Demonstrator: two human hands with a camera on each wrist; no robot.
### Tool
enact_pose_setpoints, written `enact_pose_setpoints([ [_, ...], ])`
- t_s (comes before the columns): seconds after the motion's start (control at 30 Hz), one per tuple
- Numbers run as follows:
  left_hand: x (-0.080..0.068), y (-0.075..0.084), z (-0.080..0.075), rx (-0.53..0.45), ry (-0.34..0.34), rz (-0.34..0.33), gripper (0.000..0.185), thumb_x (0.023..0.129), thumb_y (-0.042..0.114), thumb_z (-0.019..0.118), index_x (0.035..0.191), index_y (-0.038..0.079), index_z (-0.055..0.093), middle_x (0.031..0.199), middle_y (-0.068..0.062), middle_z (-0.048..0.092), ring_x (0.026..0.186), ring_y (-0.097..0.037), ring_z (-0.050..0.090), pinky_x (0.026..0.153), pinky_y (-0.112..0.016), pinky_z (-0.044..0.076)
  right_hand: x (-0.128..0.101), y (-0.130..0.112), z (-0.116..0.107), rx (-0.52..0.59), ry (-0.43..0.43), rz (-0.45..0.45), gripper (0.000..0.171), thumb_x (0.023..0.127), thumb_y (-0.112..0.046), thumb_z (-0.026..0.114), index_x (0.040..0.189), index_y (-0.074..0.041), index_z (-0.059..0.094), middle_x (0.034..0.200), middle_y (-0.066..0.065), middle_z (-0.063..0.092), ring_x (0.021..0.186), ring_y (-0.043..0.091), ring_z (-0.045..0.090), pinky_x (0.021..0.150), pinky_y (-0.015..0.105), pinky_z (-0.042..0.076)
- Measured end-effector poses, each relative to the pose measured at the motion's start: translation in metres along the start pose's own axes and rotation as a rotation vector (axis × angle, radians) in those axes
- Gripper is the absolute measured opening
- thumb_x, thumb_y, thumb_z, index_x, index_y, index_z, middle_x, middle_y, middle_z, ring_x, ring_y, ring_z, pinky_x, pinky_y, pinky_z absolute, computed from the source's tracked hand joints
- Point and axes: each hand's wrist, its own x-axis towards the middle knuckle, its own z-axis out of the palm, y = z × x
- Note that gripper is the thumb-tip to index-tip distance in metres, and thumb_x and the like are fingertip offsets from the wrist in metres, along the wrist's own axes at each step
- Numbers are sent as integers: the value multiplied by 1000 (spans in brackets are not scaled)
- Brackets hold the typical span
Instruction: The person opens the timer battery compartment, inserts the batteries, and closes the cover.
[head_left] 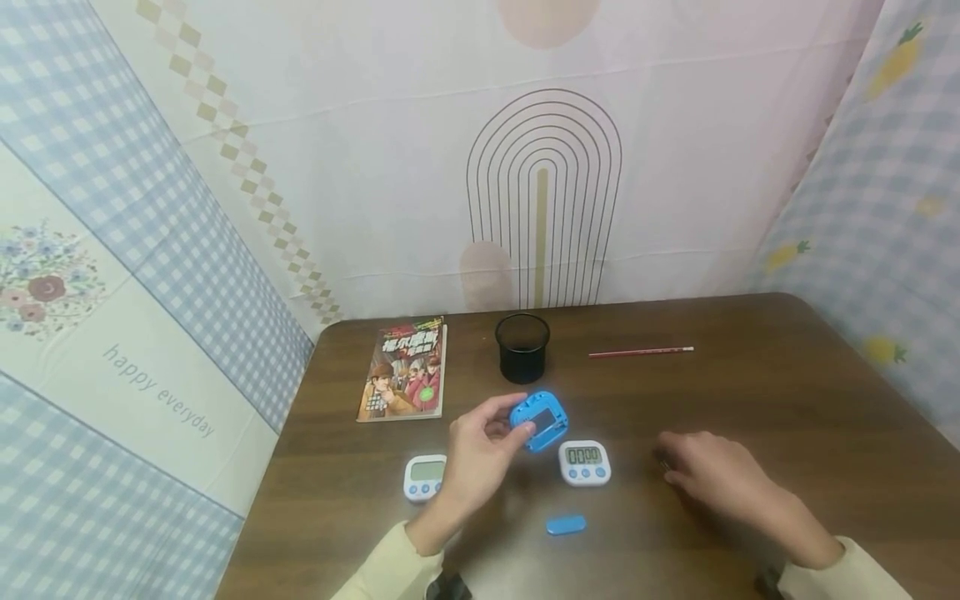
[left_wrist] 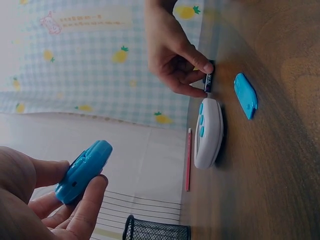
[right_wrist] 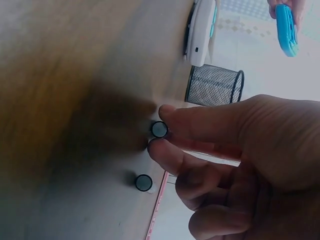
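**Blue timer held up in the left hand, battery pinched by the right**

The blue timer (head_left: 538,421) is lifted off the brown counter (head_left: 787,400), gripped in the left hand (head_left: 480,454) with thumb and curled fingers around its left edge; its back faces up, showing a dark open recess. The left wrist view shows the same timer (left_wrist: 84,171) edge-on, clamped between thumb and fingers.

The right hand (head_left: 712,475) rests on the counter to the right, well apart from the timer. Its fingers are curled together, thumb and forefinger pinching a small dark battery (right_wrist: 159,129) that lies on the wood; the left wrist view shows this battery (left_wrist: 208,80) under those fingertips. A second battery (right_wrist: 144,182) lies just beside it on the counter, untouched.

A small blue cover (head_left: 566,524) lies flat on the counter nearer the person, between the two forearms. A white timer (head_left: 584,462) with blue buttons sits just right of the held one, and another white timer (head_left: 425,477) sits to the left, partly behind the left hand.

Farther back stand a black mesh cup (head_left: 522,347), a book (head_left: 405,370) with an illustrated cover to its left, and a red pencil (head_left: 641,352) to its right. Patterned cloth (head_left: 150,275) hangs around the counter.
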Motion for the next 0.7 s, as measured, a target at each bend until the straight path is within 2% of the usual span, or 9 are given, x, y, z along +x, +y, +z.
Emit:
enact_pose_setpoints([
  [0.17,0,-1,0,-3,-5,3,37,97,16,79,132,9,73,118,-7,78,92,-16,74,81,-27,64,2,-1,1,-27,5,-27,26,81,-16,90,99,-18,71,80,-10,68,69,10,62,54,36,52],
  [0.4,0,-1,0,-4,-5,-2,34,97,20,80,130,15,74,117,-6,78,92,-16,74,81,-26,64,4,-1,2,-19,4,-33,25,84,-15,87,93,-21,65,73,-12,59,63,7,52,50,32,44],
  [0.7,0,-1,0,-14,-7,-6,33,97,22,80,129,16,75,117,-6,78,93,-17,74,82,-25,63,3,-3,1,11,24,-13,22,85,-14,80,95,-20,61,67,-13,51,57,7,45,46,27,36],
])
